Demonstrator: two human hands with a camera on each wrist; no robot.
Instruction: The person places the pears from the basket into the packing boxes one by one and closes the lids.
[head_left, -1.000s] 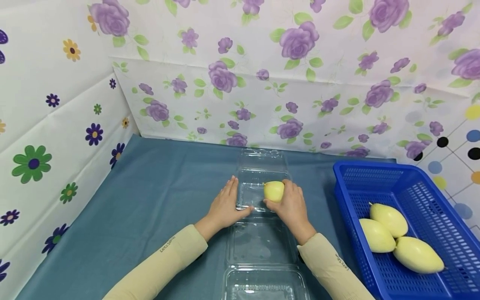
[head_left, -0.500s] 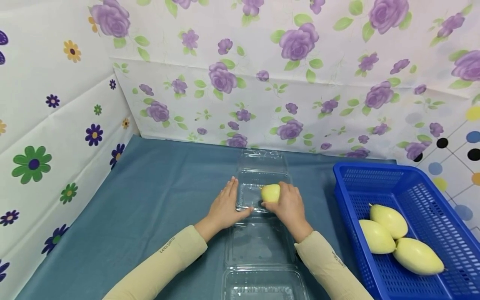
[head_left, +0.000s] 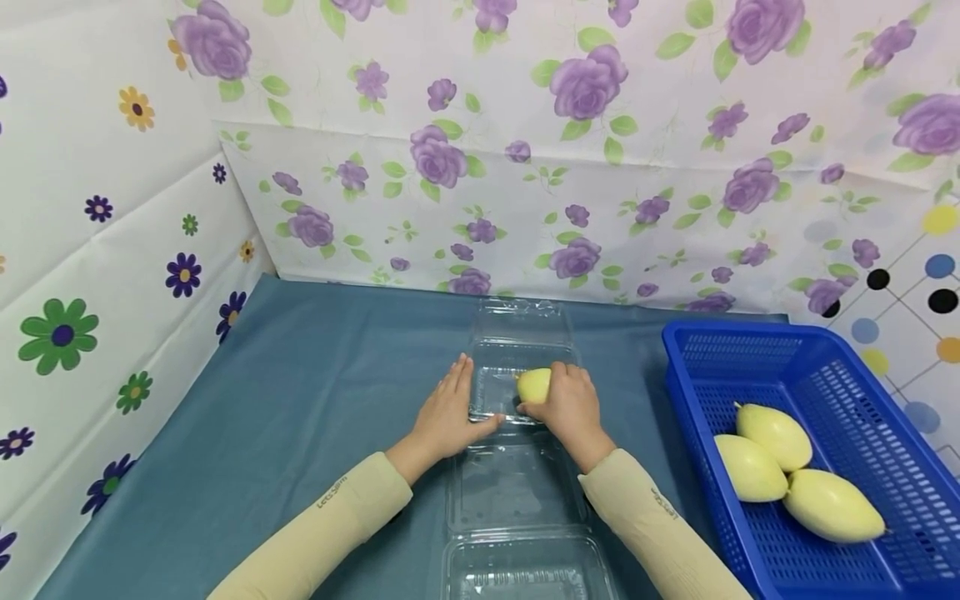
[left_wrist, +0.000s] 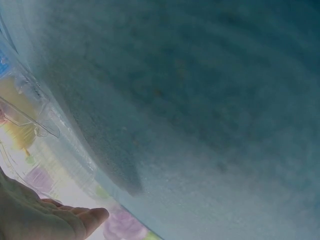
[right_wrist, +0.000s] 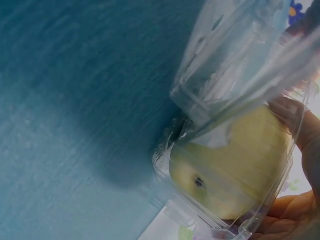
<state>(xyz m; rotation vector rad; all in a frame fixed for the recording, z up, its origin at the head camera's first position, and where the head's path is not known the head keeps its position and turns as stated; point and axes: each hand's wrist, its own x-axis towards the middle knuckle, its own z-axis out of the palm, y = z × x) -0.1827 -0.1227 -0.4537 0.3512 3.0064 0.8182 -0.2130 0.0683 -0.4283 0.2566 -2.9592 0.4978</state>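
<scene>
A pale yellow pear [head_left: 532, 386] is in my right hand [head_left: 572, 408], its fingers and thumb curled round it, low inside a clear plastic clamshell box [head_left: 491, 387]. Through the box wall in the right wrist view, the pear [right_wrist: 230, 160] shows its dark blossom end, with the hand [right_wrist: 310, 145] at its far side. My left hand [head_left: 447, 414] lies with straight fingers along the left wall of the box, thumb at its front edge. In the left wrist view only part of that hand [left_wrist: 50, 217] appears, beside the box.
On the right stands a blue basket [head_left: 678, 375] with several pears, including one pear [head_left: 834, 506] near its front. Another clear clamshell box [head_left: 525, 492] lies open closer to me. Flowered sheets [head_left: 525, 208] rise behind and to the left of the blue tablecloth [head_left: 337, 358].
My right hand has moved slightly left with the pear, deeper into the box. The left hand keeps its place on the box wall. The head view has shifted a little.
</scene>
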